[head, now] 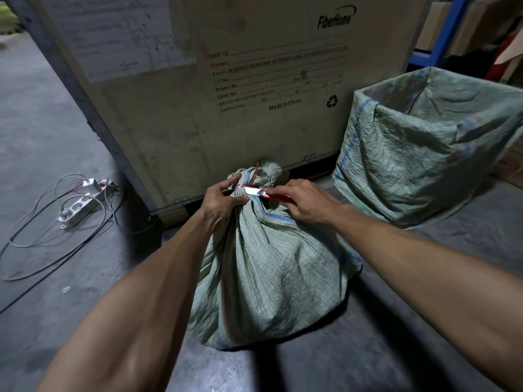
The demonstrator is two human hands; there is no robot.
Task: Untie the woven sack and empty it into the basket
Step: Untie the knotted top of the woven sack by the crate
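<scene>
A full green woven sack (271,267) stands on the floor in front of me, its neck bound with a red string (245,184). My left hand (223,203) grips the gathered neck just under the tie. My right hand (304,203) holds a red-handled knife (256,191) whose silver blade lies against the string. At the right stands the basket (424,142), lined with an open green woven bag, its mouth wide open.
A large cardboard crate (226,80) on a pallet rises right behind the sack. Two white power strips (85,199) with loose cables lie on the concrete floor at the left. Blue shelving (441,38) stands behind the basket.
</scene>
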